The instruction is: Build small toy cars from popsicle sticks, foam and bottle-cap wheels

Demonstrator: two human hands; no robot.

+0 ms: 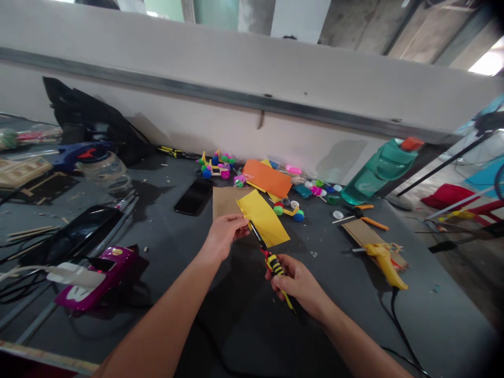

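A yellow sheet (264, 219) is held near its left edge by my left hand (225, 236), with thumb and fingers pinched on it. That edge looks curled or folded. My right hand (292, 278) is wrapped around a long-nosed hand tool (274, 264) with yellow-and-black handles. Its narrow dark end reaches the sheet's lower left edge beside my left fingertips. Whether the tool is pliers or scissors I cannot tell. Under the sheet's left side lies a brown cardboard piece (222, 201).
Left of the cardboard lies a black phone (194, 196). Behind are an orange sheet (268, 177) and small toy wheeled pieces (216, 167). A yellow glue gun (384, 260), orange-handled pliers (372, 220) and green bottle (380, 172) stand right; a purple power strip (96, 278) sits left.
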